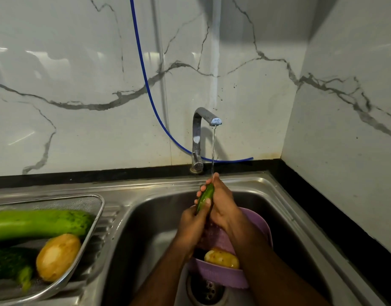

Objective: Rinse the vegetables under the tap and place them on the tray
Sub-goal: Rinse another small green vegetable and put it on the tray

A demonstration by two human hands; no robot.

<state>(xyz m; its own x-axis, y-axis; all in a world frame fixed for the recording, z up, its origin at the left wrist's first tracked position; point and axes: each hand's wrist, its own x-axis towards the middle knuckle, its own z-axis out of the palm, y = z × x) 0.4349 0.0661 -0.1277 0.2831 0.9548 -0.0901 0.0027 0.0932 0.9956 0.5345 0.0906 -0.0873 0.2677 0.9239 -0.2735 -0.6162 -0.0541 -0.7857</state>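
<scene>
Both hands hold a small green cucumber (205, 196) upright under the thin stream from the chrome tap (203, 124). My left hand (193, 221) grips its lower end, thumb across it. My right hand (221, 202) wraps its upper part, fingers curled round it. Below the hands, a purple colander (260, 230) in the sink holds a wet potato (222, 259). On the drainboard at left, a metal mesh tray (80, 200) carries a long light-green gourd (35, 224), a potato (57, 257) and a dark green vegetable (9, 263).
The steel sink (150, 219) has an open drain (206, 290) near the front. A blue hose (144, 74) hangs down the marble wall and runs behind the tap. A black counter edge (322, 208) borders the sink on the right.
</scene>
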